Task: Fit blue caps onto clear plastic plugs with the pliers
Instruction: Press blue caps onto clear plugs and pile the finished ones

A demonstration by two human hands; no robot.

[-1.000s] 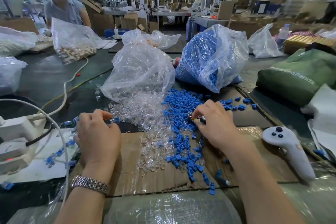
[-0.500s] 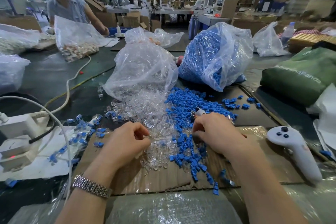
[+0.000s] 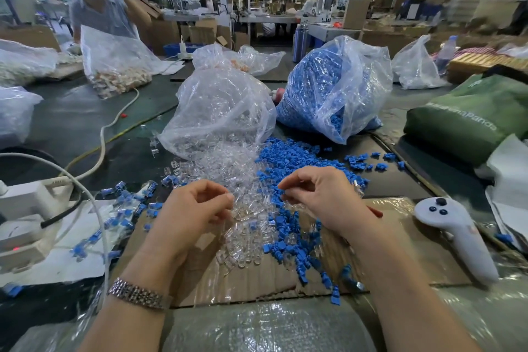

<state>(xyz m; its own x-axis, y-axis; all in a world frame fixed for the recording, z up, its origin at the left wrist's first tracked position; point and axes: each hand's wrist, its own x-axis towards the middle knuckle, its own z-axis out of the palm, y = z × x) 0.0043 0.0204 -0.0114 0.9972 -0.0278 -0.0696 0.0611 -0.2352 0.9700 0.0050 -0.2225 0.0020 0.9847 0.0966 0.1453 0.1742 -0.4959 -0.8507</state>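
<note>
Left hand (image 3: 188,208): grip narrow, fingers curled, pinching a clear plug (image 3: 228,196). Right hand (image 3: 323,197): grip narrow, pinching a blue cap (image 3: 281,187). Versus half a second ago, both hands are raised and closer together above the piles. Two bags; loose clear plugs (image 3: 223,168) and blue caps (image 3: 288,154) uncountable on counter (image 3: 71,123).

Left hand (image 3: 194,208) fingers curled, right hand (image 3: 323,197) fingertips pinched, forearms angled inward

Blue caps (image 3: 288,157); clear plugs (image 3: 225,168); white controller (image 3: 457,234); green bag (image 3: 468,117); brown cardboard (image 3: 257,280); silver watch (image 3: 137,293).
</note>
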